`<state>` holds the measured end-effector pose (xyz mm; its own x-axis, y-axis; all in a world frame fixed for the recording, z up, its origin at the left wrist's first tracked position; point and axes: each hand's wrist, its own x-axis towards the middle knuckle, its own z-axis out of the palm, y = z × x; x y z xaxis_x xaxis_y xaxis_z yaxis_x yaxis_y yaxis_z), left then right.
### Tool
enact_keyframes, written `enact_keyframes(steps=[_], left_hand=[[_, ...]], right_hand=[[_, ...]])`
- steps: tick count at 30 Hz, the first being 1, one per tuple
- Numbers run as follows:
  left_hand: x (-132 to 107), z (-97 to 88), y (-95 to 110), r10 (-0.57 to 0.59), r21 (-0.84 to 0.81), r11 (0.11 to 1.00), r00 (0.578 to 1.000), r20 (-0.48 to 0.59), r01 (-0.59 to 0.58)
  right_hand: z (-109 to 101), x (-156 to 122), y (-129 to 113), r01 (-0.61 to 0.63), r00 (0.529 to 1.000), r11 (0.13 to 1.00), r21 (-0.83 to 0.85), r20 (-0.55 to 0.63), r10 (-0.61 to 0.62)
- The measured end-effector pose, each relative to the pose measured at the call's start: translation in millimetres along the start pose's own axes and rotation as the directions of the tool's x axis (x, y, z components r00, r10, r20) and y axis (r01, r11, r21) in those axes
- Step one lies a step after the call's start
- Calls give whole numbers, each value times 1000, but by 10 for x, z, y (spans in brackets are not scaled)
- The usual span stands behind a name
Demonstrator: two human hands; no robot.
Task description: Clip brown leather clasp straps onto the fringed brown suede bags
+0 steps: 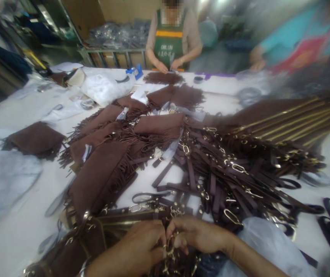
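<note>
left hand (142, 246): bottom centre, fingers curled shut, tips pinching the clasp (169, 250).
right hand (196, 234): meets the left, fingers also closed on the same clasp, thumb on top.
clasp: small brass piece between both sets of fingertips, right over the near table edge, above the dark bag (75, 250).
bag: lies under my left wrist, touching it; brass-edged top runs toward the hands.
axis: bag's long axis goes left-right across the view, open end pointing right at the clasp. Clasp itself looks to run near-far, but it's blurred, I can't tell for sure.
progress: my read is mid-step. Clasp is gripped, not released, join not visibly closed.
done: fringed pouches (104, 173) lie flat in a row up the table (15, 238).
left: big loose strap pile (225, 173) just right of them, untouched.
nearby: scissors (150, 197) just beyond my hands; plastic bag (269, 242) by my right forearm.
others: co-worker (169, 38) at the far side, own hands on a pouch.
</note>
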<state>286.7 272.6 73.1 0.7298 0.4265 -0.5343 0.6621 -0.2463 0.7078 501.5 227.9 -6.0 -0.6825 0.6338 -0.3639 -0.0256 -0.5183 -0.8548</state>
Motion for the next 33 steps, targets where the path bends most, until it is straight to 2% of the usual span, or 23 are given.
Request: enact_keyframes(steps=[4,9,15,20,24,26,28,30,31,33], left_hand=[[36,-24,30,-2,-22,1000,1000,8,2],[70,-27,42,-90,10,996,996,16,90],[114,-20,-7,-39,-61,997,999,11,40],[116,34,-62,-21,-74,997,1000,15,22],[98,75,-101,-54,-63,997,999,-11,53],[78,51,-90,-61,-32,998,998,-6,60],[41,-2,-54,-55,49,997,998,2,55],[-15,-61,-9,-77,170,982,997,-6,77],[-48,-83,12,-92,230,969,996,-14,93],[-113,-102,39,-111,316,942,994,-23,113]], right_hand=[[10,12,29,-18,1000,998,67,5,18],[38,-15,129,-8,999,998,62,-49,11],[-30,59,151,-115,993,987,111,3,115],[-7,100,114,-120,988,982,146,-81,133],[51,-21,20,-65,981,982,180,-171,96],[132,-135,-58,-56,952,993,109,-293,85],[280,-268,-117,-104,884,992,-77,-465,57],[489,-401,-102,-181,811,948,-263,-584,-7],[607,-460,-55,-203,798,925,-322,-601,-33],[843,-550,108,-208,820,905,-370,-570,-45]])
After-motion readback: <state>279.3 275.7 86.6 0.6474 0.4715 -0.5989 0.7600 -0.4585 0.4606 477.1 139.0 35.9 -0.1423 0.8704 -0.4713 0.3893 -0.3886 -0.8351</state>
